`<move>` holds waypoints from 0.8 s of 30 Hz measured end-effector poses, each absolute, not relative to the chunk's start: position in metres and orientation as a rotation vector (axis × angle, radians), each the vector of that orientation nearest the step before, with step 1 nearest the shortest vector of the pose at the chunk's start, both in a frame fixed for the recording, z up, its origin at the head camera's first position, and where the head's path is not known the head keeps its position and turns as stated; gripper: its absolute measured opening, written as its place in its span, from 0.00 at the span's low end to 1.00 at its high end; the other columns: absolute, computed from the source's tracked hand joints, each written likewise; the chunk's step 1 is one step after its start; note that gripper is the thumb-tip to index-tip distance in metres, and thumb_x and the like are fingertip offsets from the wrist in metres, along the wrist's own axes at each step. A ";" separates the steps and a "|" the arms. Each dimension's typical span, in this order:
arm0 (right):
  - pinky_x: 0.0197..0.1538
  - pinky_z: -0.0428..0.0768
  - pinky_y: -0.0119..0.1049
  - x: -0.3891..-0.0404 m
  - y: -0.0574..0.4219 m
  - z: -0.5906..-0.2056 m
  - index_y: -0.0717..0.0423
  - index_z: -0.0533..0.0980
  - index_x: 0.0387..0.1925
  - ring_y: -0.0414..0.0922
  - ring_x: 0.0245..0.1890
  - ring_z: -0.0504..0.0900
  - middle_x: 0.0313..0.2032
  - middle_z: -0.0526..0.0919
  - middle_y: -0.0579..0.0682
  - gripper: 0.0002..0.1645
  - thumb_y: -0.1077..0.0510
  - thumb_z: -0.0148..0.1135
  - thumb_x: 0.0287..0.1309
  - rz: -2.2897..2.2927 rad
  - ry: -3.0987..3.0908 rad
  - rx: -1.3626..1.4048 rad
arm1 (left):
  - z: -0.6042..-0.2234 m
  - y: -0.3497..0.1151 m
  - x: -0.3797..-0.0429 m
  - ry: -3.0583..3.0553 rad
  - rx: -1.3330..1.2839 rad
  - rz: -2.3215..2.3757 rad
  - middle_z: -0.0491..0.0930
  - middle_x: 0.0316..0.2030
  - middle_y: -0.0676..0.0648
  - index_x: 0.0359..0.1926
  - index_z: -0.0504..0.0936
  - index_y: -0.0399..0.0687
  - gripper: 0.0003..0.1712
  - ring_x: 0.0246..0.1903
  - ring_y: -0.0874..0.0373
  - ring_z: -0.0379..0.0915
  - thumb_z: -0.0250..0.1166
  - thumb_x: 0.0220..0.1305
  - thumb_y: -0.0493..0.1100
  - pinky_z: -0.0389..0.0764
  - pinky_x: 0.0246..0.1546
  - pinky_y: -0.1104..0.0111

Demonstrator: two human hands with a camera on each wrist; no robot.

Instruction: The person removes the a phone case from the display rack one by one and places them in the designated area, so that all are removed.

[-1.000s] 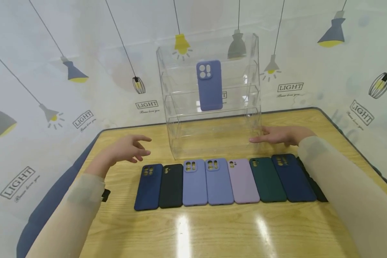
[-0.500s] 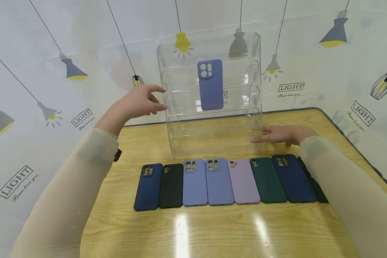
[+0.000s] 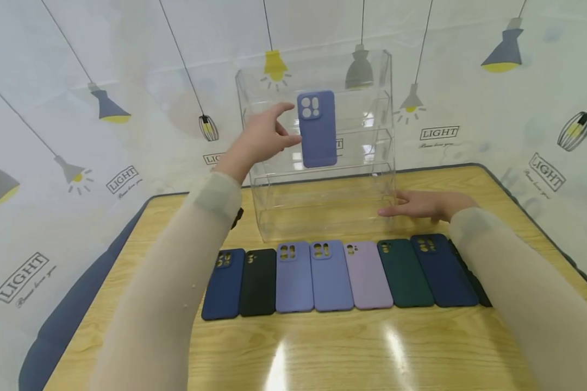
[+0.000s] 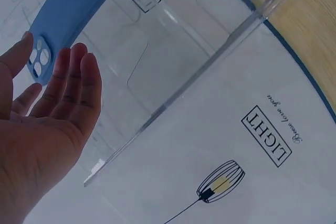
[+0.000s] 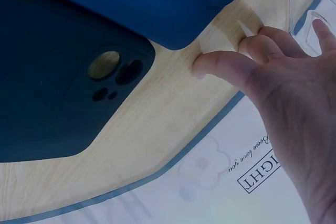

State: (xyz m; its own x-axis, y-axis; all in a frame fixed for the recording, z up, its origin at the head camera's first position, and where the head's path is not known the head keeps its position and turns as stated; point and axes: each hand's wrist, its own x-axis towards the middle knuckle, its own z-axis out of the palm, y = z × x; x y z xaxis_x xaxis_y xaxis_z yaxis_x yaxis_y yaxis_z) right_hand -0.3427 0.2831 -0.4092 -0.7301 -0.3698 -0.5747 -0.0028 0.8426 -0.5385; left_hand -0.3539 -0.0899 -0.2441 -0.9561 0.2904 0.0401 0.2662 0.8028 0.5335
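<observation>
A clear acrylic tiered rack (image 3: 323, 209) stands on the table, with a periwinkle phone case (image 3: 319, 141) upright on one of its upper tiers. My left hand (image 3: 266, 136) reaches in at the case's left edge, thumb and fingers spread apart. In the left wrist view, the left hand (image 4: 58, 114) is beside the case's camera cutouts (image 4: 41, 59); whether it touches the case I cannot tell. My right hand (image 3: 425, 205) is low at the rack's right side. The right wrist view has the right hand's fingertips (image 5: 202, 66) lowered to the wood, beside the rack's corner.
In front of the rack lies a row of several phone cases: dark blue, black, periwinkle (image 3: 294, 282), pink (image 3: 370, 279), green (image 3: 407, 277) and another dark blue (image 3: 445, 274). My right sleeve partly covers a black case (image 3: 484, 296). A lamp-patterned cloth (image 3: 450, 108) hangs behind the table (image 3: 342, 347).
My left hand has risen from above the table on the left and moved right to the case on the rack. The right hand has stayed in place by the rack's side.
</observation>
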 end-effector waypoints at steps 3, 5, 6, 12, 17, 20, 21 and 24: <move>0.66 0.61 0.87 -0.341 0.282 -0.409 0.44 0.28 0.87 0.80 0.80 0.45 0.84 0.32 0.70 0.72 0.15 0.52 0.65 -0.678 2.303 -0.274 | -0.255 -0.083 -0.361 2.950 0.446 0.873 0.84 0.49 0.46 0.87 0.49 0.66 0.49 0.48 0.53 0.82 0.68 0.76 0.52 0.82 0.53 0.58; 0.66 0.61 0.87 -0.341 0.282 -0.408 0.42 0.29 0.87 0.80 0.80 0.45 0.84 0.32 0.70 0.70 0.15 0.52 0.64 -0.675 2.304 -0.277 | -0.260 -0.080 -0.365 2.962 0.428 0.893 0.84 0.48 0.47 0.87 0.48 0.68 0.50 0.48 0.54 0.81 0.68 0.76 0.52 0.82 0.54 0.58; 0.66 0.61 0.87 -0.341 0.281 -0.408 0.41 0.30 0.87 0.80 0.80 0.45 0.85 0.32 0.69 0.70 0.15 0.52 0.64 -0.674 2.306 -0.281 | -0.261 -0.080 -0.367 2.969 0.419 0.912 0.84 0.48 0.47 0.87 0.47 0.68 0.50 0.48 0.54 0.81 0.68 0.76 0.52 0.82 0.54 0.58; 0.67 0.61 0.87 -0.341 0.281 -0.407 0.39 0.31 0.87 0.79 0.80 0.46 0.85 0.32 0.69 0.69 0.15 0.52 0.64 -0.658 2.316 -0.279 | -0.265 -0.075 -0.378 3.010 0.351 0.984 0.83 0.47 0.48 0.86 0.45 0.73 0.51 0.45 0.54 0.79 0.68 0.76 0.52 0.80 0.49 0.61; 0.67 0.62 0.86 -0.341 0.280 -0.406 0.40 0.31 0.87 0.78 0.80 0.47 0.84 0.32 0.70 0.69 0.14 0.51 0.64 -0.653 2.318 -0.281 | -0.265 -0.073 -0.386 3.051 0.369 1.018 0.75 0.41 0.52 0.86 0.49 0.74 0.50 0.37 0.56 0.71 0.69 0.75 0.51 0.75 0.42 0.64; 0.67 0.62 0.86 -0.341 0.279 -0.406 0.40 0.31 0.87 0.79 0.80 0.47 0.84 0.32 0.70 0.69 0.14 0.51 0.64 -0.655 2.318 -0.282 | -0.264 -0.071 -0.389 3.070 0.384 1.002 0.71 0.40 0.51 0.86 0.50 0.74 0.51 0.37 0.56 0.66 0.71 0.73 0.51 0.73 0.40 0.64; 0.67 0.62 0.86 -0.341 0.280 -0.406 0.40 0.31 0.87 0.79 0.80 0.47 0.84 0.32 0.70 0.69 0.15 0.51 0.64 -0.656 2.316 -0.281 | -0.264 -0.070 -0.389 3.069 0.385 0.987 0.70 0.42 0.50 0.86 0.49 0.74 0.52 0.38 0.56 0.65 0.71 0.73 0.51 0.73 0.40 0.64; 0.67 0.61 0.87 -0.341 0.280 -0.406 0.41 0.31 0.87 0.80 0.80 0.45 0.84 0.31 0.70 0.68 0.16 0.51 0.65 -0.658 2.308 -0.281 | -0.264 -0.069 -0.389 3.057 0.388 0.931 0.72 0.47 0.48 0.86 0.47 0.74 0.54 0.43 0.56 0.66 0.72 0.72 0.52 0.75 0.44 0.64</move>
State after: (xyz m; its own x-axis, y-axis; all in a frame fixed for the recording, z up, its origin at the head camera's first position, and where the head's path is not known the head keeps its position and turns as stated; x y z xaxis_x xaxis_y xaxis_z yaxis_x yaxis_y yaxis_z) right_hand -0.3409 0.2800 -0.4062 -0.7246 -0.3749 -0.5783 -0.0136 0.8467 -0.5319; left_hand -0.3892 -0.0692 -0.2636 -0.9680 0.2057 0.1435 0.2508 0.8040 0.5392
